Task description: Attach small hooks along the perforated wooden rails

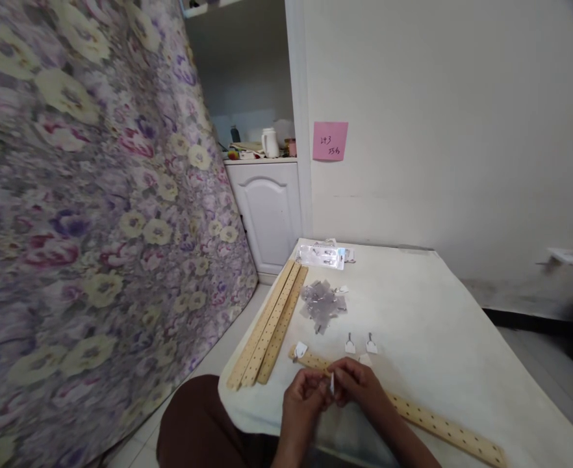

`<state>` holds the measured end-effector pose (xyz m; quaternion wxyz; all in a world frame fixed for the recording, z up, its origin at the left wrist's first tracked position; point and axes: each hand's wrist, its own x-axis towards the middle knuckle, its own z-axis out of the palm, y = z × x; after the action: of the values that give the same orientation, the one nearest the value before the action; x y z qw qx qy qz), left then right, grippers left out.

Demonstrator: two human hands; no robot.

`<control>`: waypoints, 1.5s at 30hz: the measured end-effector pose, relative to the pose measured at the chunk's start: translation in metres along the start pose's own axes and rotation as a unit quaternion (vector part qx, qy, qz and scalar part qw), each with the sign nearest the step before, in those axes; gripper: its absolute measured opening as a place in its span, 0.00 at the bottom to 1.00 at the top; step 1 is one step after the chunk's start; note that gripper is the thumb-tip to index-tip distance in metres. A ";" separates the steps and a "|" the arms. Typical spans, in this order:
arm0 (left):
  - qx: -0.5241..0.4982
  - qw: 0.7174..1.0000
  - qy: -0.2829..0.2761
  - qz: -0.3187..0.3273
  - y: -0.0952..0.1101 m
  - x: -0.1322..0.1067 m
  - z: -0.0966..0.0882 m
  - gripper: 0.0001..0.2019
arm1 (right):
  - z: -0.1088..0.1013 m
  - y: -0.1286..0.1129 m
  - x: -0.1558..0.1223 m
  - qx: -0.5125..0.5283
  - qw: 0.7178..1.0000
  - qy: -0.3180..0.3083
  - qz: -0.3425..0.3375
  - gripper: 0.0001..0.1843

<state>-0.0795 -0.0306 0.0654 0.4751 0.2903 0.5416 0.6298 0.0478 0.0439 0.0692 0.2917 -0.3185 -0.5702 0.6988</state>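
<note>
Above the near side of the table, my left hand [303, 396] and my right hand [359, 382] meet with fingertips pinched together. Between them is a small white adhesive hook [332, 383], seen nearly edge-on and partly covered by the fingers. Beneath and behind the hands lies a wooden strip with rows of holes [442, 422], its middle hidden by them. A white piece [300, 350] sits at its left end, and another pale piece [365, 359] is just beyond my right hand. Two hooks with white backings, a left one [349, 343] and a right one [371, 343], lie farther back.
Several perforated wooden strips [271, 325] lie side by side along the table's left edge. A pile of clear adhesive hooks [323, 304] is near the middle, with clear packaging [320, 255] at the back. A floral curtain [96, 227] hangs to the left; the wall [437, 130] stands behind.
</note>
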 end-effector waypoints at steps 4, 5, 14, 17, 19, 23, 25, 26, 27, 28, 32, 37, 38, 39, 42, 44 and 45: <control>0.129 0.989 0.040 0.051 -0.004 -0.003 -0.006 0.11 | 0.006 0.003 0.001 -0.064 0.997 0.027 -0.027 0.13; 0.155 0.985 0.044 0.064 -0.005 -0.003 -0.007 0.10 | 0.007 0.003 0.002 -0.083 0.996 0.028 -0.033 0.12; 0.330 0.926 0.060 0.173 -0.004 -0.007 -0.019 0.04 | 0.006 -0.011 0.031 -0.248 0.964 0.047 -0.081 0.11; 0.379 0.900 0.048 0.209 -0.004 -0.007 -0.023 0.05 | 0.006 -0.012 0.040 -0.290 0.952 0.042 -0.082 0.10; 0.409 0.883 0.039 0.226 -0.007 -0.007 -0.025 0.06 | 0.006 -0.010 0.045 -0.315 0.944 0.051 -0.082 0.10; 0.456 0.853 0.029 0.253 -0.013 -0.007 -0.028 0.08 | 0.005 -0.003 0.051 -0.352 0.929 0.071 -0.089 0.10; 0.467 0.845 0.027 0.259 -0.015 -0.007 -0.028 0.09 | 0.005 -0.001 0.053 -0.364 0.925 0.073 -0.086 0.10; 0.469 0.844 0.027 0.259 -0.015 -0.007 -0.028 0.09 | 0.005 0.000 0.054 -0.369 0.923 0.073 -0.082 0.10; 0.470 0.844 0.029 0.256 -0.015 -0.007 -0.028 0.09 | 0.005 0.000 0.055 -0.376 0.920 0.073 -0.079 0.10; 0.471 0.844 0.031 0.254 -0.015 -0.008 -0.028 0.09 | 0.005 0.001 0.055 -0.383 0.918 0.074 -0.074 0.10; 0.475 0.841 0.039 0.256 -0.015 -0.008 -0.028 0.11 | 0.005 0.001 0.055 -0.396 0.913 0.078 -0.058 0.10; 0.490 0.829 0.037 0.266 -0.017 -0.007 -0.028 0.13 | 0.007 0.000 0.053 -0.399 0.911 0.084 -0.058 0.10; 0.495 0.826 0.037 0.266 -0.017 -0.007 -0.027 0.13 | 0.007 -0.001 0.052 -0.401 0.911 0.084 -0.058 0.10; 0.499 0.824 0.038 0.267 -0.017 -0.006 -0.027 0.13 | 0.007 -0.001 0.052 -0.403 0.909 0.083 -0.058 0.10; 0.508 0.816 0.039 0.274 -0.018 -0.005 -0.027 0.15 | 0.006 0.000 0.052 -0.407 0.907 0.080 -0.065 0.11; 0.515 0.808 0.040 0.283 -0.018 -0.004 -0.026 0.15 | 0.006 0.001 0.053 -0.410 0.906 0.079 -0.069 0.11; 0.520 0.804 0.039 0.285 -0.018 -0.004 -0.026 0.15 | 0.006 0.002 0.053 -0.410 0.906 0.078 -0.070 0.12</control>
<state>-0.0961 -0.0452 0.0424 0.0300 0.6104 0.6988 0.3717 0.0098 0.0811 0.0626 0.2273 -0.4225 -0.8029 0.3538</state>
